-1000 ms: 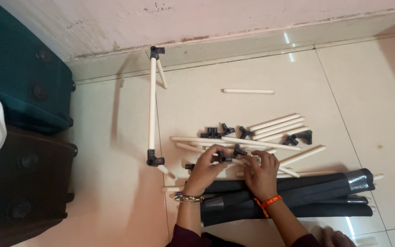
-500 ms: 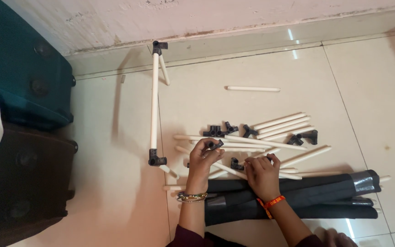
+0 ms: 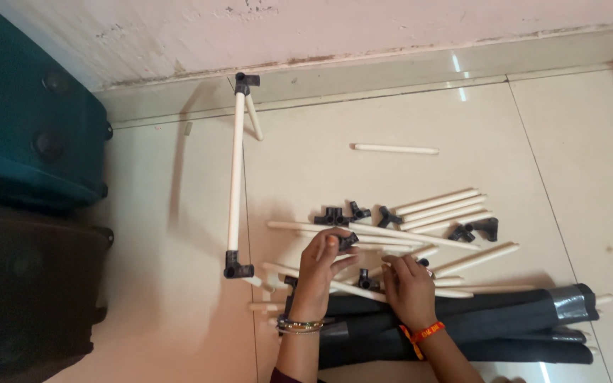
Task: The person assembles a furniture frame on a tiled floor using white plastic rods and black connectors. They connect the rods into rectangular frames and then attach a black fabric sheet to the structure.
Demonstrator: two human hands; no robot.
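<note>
Hands come up from the 6 o'clock edge, both forearms angled toward 12. The left hand (image 3: 321, 273), with bangles at the wrist, has its fingers curled and pinched shut on a small black connector (image 3: 348, 241) at its fingertips, right on top of the rod pile. The right hand (image 3: 407, 287), with an orange thread band at the wrist, lies palm down over the white rods (image 3: 384, 235); its fingers are bent around one rod, though how tight the hold is I cannot tell.

Floor (image 3: 569, 142) is pale glossy tile with grey joints, meeting a scuffed pinkish wall (image 3: 391, 28) at 12 o'clock. At 9 o'clock stands a teal suitcase (image 3: 30, 106), and below it at 8 o'clock a dark one (image 3: 30, 298).

One long rod (image 3: 235, 170) with a black corner piece at each end lies upright at 10 o'clock. One single short rod (image 3: 395, 149) lies apart at 1 o'clock. About a dozen loose rods crowd the middle; an exact count is not possible. Roughly seven black connectors are scattered among them. Two rolled black bundles (image 3: 477, 323) lie at 5 o'clock.
</note>
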